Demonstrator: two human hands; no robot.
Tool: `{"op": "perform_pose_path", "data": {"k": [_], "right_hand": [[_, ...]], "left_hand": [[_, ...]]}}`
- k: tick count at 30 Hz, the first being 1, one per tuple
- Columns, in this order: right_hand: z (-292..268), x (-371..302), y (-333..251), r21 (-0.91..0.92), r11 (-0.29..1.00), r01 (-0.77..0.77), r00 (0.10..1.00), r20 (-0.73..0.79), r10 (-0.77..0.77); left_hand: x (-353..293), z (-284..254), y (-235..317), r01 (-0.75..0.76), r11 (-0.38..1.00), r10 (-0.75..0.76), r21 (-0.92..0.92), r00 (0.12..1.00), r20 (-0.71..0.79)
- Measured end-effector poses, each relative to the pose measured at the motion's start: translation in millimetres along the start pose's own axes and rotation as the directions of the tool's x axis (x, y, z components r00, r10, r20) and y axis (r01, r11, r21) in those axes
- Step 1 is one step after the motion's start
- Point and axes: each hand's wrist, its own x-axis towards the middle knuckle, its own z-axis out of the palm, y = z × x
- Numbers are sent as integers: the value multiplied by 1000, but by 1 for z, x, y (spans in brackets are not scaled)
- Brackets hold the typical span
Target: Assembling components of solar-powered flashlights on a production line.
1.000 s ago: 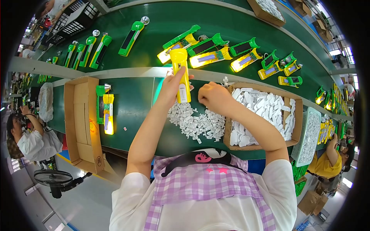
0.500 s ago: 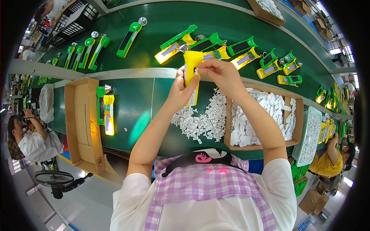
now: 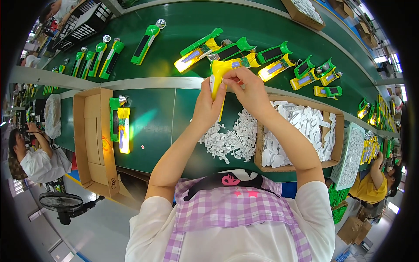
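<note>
Well, L hand wrapped rnd yellow torch housing, R hand bent in, pinched tog. at its side.

Black fan at lower left, black crate at upper left, co-worker in yellow at right

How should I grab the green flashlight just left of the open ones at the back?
Probably around the middle of the green flashlight, from the near side, thumb and fingers across its narrow body. It lies slanted with space around it, and the shiny round piece sticks out at its far end.
</note>
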Motion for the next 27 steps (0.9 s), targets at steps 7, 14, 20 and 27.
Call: {"op": "perform_pose_path", "data": {"k": [7,14,20,27], "right_hand": [[1,17,-15,151,959,-240,968,113,224],[19,42,-20,197,959,-202,973,153,174],[34,90,37,31,994,-105,993,49,103],[50,125,74,-628,765,140,983,180,-32]], "left_hand": [[4,-20,4,-15,992,15,129,1000,-1],[20,-43,1,-42,999,43,32,998,-38],[91,-98,-19,-40,805,221,592,946,-236],[161,-149,-63,-70,210,506,975,861,-47]]}}
